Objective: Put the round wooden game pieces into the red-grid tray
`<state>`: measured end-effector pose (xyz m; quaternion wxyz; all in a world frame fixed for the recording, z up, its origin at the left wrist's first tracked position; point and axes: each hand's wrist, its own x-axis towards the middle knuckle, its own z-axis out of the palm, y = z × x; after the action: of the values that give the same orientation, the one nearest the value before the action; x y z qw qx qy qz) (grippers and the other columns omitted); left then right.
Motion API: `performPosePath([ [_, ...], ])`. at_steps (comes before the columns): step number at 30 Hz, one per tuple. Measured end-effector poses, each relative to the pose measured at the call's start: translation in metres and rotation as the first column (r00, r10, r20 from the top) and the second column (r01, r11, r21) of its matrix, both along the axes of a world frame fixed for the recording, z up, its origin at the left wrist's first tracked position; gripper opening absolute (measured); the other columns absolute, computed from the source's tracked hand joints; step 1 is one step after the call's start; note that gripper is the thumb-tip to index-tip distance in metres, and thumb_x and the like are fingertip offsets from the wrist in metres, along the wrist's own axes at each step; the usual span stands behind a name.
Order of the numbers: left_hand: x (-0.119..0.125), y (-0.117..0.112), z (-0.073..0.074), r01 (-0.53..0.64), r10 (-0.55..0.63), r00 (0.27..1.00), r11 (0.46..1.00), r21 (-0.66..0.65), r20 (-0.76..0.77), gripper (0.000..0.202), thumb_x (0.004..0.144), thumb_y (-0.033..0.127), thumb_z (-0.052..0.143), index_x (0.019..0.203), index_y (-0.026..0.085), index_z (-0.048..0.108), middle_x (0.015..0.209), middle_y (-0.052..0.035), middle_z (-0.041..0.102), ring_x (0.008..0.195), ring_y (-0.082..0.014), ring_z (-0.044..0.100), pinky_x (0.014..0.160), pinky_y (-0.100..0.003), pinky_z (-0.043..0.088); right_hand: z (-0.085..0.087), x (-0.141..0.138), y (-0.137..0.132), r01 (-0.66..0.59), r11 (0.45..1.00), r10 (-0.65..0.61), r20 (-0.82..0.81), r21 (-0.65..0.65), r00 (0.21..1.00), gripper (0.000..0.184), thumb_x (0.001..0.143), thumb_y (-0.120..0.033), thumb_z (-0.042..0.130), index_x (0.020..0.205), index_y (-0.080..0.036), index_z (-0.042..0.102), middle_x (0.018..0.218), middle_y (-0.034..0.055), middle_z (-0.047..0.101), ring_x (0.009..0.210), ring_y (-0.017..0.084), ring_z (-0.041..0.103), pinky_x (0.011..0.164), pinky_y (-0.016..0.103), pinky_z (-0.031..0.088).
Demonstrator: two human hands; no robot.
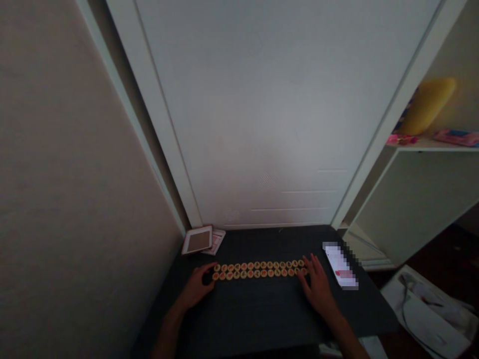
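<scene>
The pieces lie mid-table in two straight rows, disc touching disc, with no strays in view, so the lining-up looks nearly or wholly finished. The hands are well apart, one at each end. The left hand, at 9 o'clock of the rows, curls against the end disc; I cannot tell whether it pinches it. The right hand, at 3 o'clock, lies flat with its fingers spread, touching that end.

The table is dark. A box sits at 10 o'clock, a phone at 2. A white door stands behind at 12, a shelf to the right.
</scene>
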<state>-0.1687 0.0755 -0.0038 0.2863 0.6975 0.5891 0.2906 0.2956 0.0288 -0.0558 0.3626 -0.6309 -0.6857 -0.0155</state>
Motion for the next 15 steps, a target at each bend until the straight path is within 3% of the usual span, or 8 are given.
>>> performPosePath([
  [6, 0.002, -0.001, 0.000, -0.042, 0.043, 0.999, 0.999, 0.020, -0.014, 0.055, 0.071, 0.034, 0.070, 0.124, 0.021, 0.068, 0.109, -0.0098, 0.073, 0.103, -0.0278, 0.069, 0.095, -0.041, 0.053, -0.006, -0.007, 0.008, 0.019, 1.000, -0.018, 0.109, 0.000, 0.994, 0.061, 0.091, -0.057, 0.055, 0.142, -0.023, 0.052, 0.154, 0.0138, 0.042, 0.142, 0.037, 0.038, 0.111, 0.056, 0.036],
  [15, 0.006, -0.009, -0.002, -0.057, 0.059, 0.998, 0.996, 0.070, -0.017, 0.056, 0.070, 0.034, 0.071, 0.124, 0.022, 0.067, 0.125, -0.0103, 0.069, 0.116, -0.0299, 0.064, 0.105, -0.044, 0.048, -0.005, -0.013, 0.006, 0.052, 0.998, -0.056, 0.107, 0.035, 0.993, 0.064, 0.090, -0.061, 0.054, 0.141, -0.024, 0.053, 0.153, 0.0132, 0.045, 0.144, 0.037, 0.034, 0.114, 0.061, 0.028],
])
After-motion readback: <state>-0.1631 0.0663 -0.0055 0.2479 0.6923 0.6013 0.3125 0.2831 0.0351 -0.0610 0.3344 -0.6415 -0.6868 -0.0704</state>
